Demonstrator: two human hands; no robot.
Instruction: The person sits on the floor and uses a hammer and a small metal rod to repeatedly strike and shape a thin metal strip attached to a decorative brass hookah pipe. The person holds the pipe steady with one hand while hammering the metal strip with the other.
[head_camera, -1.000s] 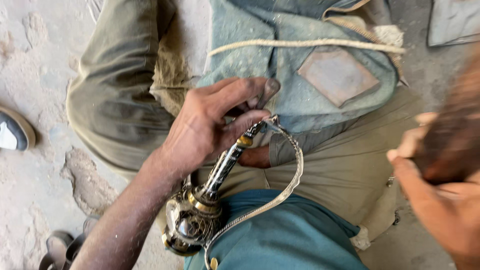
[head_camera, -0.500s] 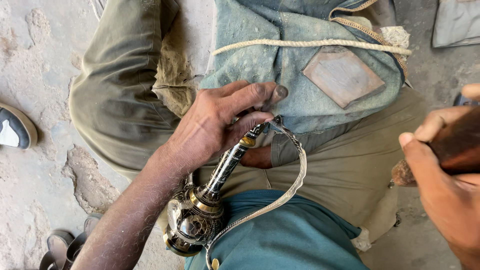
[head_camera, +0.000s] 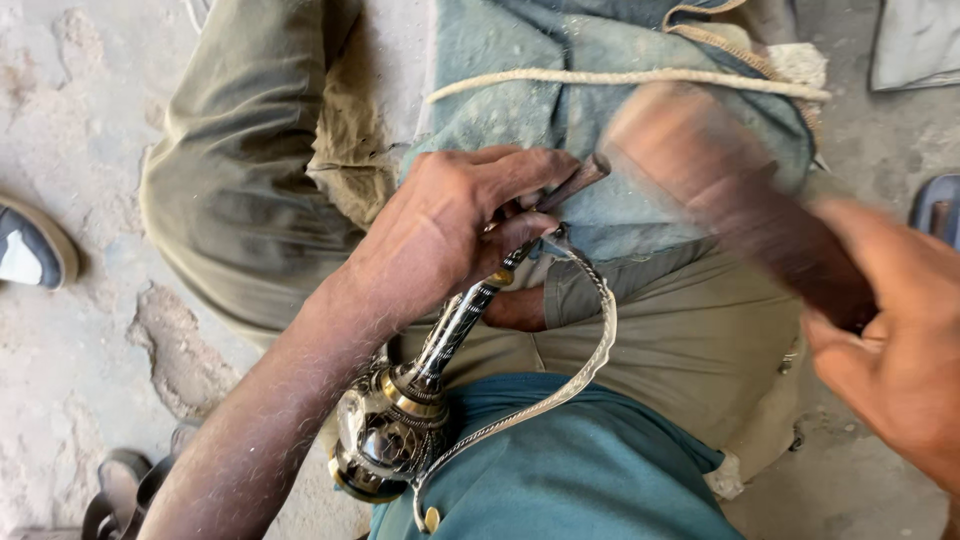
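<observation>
Far left, a dark shoe with a pale sole (head_camera: 30, 255) on cracked concrete floor (head_camera: 90, 120). Mid-frame, left hand (head_camera: 450, 225) clamped around the neck of an ornate silver-and-brass metal vessel (head_camera: 395, 430) resting across the lap, fingers pinching a small dark rod (head_camera: 578, 178). Right, right hand (head_camera: 890, 355), blurred, gripping a brown wooden mallet (head_camera: 720, 185) above the blue-grey cloth pad (head_camera: 560, 60).

packages: none | labels: none | signs: none | screens: none

Silver-and-brass ornate vessel (head_camera: 385, 440), teal shirt (head_camera: 570, 470), olive trousers (head_camera: 240, 170)
</observation>
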